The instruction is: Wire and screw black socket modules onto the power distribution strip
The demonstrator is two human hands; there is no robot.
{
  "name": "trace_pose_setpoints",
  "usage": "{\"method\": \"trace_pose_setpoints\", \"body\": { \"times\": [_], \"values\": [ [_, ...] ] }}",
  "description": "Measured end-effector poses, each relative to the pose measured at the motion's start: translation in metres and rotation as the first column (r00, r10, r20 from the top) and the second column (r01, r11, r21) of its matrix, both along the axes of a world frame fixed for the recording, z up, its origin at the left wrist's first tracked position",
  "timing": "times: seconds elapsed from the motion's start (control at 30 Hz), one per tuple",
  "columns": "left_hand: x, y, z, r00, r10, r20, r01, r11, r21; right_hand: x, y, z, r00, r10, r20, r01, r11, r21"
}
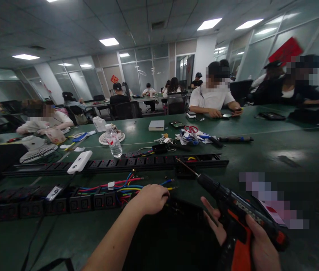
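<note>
My right hand [261,241] is wrapped round the grip of a black and orange power screwdriver [232,210], its long bit pointing up and left over the strip. My left hand [154,198] is curled at the right end of the nearer black socket strip [84,203], beside loose coloured wires [131,186]; what its fingers hold, if anything, is hidden. Under and right of it lies a dark part [184,209]. Farther back, a long black socket strip [136,162] runs across the green table [261,150].
Behind the strips stand a water bottle [115,143] and white fans [39,148]. A white power block [79,162] lies across the far strip. Red scissors [191,130] and a second screwdriver [237,139] lie farther back. People sit across the table.
</note>
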State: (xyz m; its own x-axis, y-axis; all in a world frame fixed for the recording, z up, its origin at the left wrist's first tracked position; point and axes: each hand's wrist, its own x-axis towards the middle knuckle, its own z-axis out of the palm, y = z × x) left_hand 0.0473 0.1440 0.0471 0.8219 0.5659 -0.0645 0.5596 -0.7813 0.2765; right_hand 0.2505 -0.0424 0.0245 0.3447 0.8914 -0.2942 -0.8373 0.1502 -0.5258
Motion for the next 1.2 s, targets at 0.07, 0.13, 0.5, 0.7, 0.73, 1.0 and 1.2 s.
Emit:
{"method": "trace_pose_setpoints", "body": {
  "times": [0.07, 0.13, 0.5, 0.7, 0.73, 1.0, 1.2],
  "values": [
    [0.0, 0.001, -0.002, 1.0, -0.013, -0.028, 0.013, 0.999, -0.033, -0.008, 0.011, 0.007, 0.986, -0.003, -0.169, -0.013, 0.996, -0.091],
    [-0.001, 0.001, -0.003, 0.999, -0.034, -0.034, 0.033, 0.998, -0.047, -0.013, 0.021, 0.007, 0.971, 0.004, -0.24, -0.036, 0.991, -0.13],
    [-0.006, -0.005, -0.007, 0.999, -0.01, 0.035, 0.013, 0.998, -0.059, -0.016, 0.037, -0.015, 0.98, -0.007, 0.199, 0.008, 1.0, -0.003],
    [-0.007, -0.002, -0.008, 0.988, 0.03, 0.153, 0.0, 0.982, -0.19, -0.027, 0.043, 0.007, 0.936, -0.047, 0.35, 0.018, 0.996, 0.085],
    [-0.008, -0.002, -0.009, 0.985, 0.03, 0.171, 0.008, 0.976, -0.217, -0.028, 0.043, 0.009, 0.927, -0.048, 0.372, 0.01, 0.995, 0.102],
    [-0.015, -0.001, -0.01, 0.982, 0.117, 0.151, -0.1, 0.988, -0.115, -0.035, 0.039, -0.001, 0.893, -0.015, 0.45, -0.064, 0.985, 0.159],
    [-0.013, -0.001, -0.009, 0.984, 0.148, 0.097, -0.133, 0.98, -0.149, -0.034, 0.04, -0.003, 0.889, -0.024, 0.457, -0.068, 0.981, 0.183]
  ]
}}
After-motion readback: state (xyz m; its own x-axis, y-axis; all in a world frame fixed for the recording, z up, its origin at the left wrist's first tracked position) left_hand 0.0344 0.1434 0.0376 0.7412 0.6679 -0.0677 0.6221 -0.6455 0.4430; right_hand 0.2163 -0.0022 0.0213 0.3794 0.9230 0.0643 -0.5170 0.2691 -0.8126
